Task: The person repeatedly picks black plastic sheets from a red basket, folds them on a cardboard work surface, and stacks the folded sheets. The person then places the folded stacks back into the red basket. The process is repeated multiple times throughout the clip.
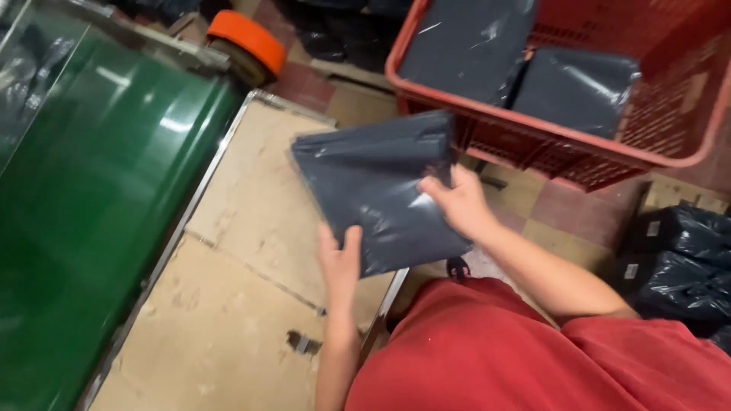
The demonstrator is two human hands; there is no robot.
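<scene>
Both hands are pinching a dark grey plastic mailer bag (373, 186) above the worn table (228, 304): left hand (340, 262) gripping its bottom edge, right hand (457, 202) its side. It looks light, floppy and slick, so holding opposite edges seems wisest.

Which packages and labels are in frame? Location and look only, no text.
Held parcel: flat dark grey plastic mailer, gripped by left hand and right hand over the worn table.
Two parcels in crate: dark grey, flat, glossy, lying in the red plastic crate, upper right.
Bagged parcels on floor: black, crinkled, far right, each with a small white label; print too small to tell.
</scene>
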